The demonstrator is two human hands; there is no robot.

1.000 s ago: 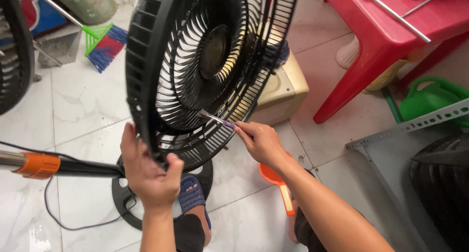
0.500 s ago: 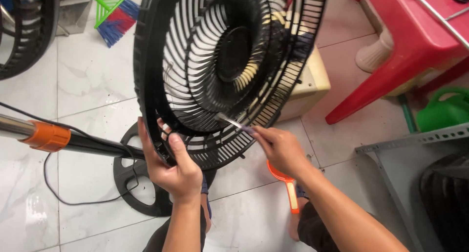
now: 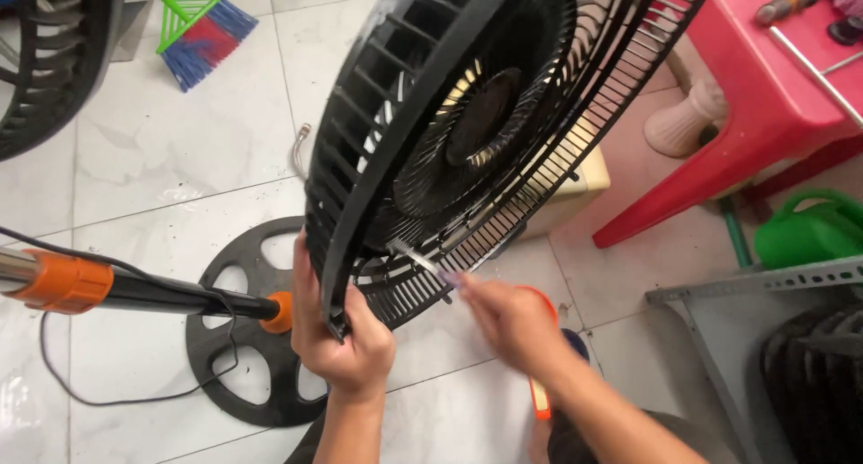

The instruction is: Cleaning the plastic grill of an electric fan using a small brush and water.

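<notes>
Black fan grille [image 3: 485, 131] in left grip [image 3: 346, 343] (closed).

No packages, labels, signs or screens show (none at all).

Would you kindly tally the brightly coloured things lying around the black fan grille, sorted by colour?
Red: 1, the plastic table.
Green: 2, the watering can and the broom.
Orange: 2, the scoop and the pole collar.
Total: 5
</notes>
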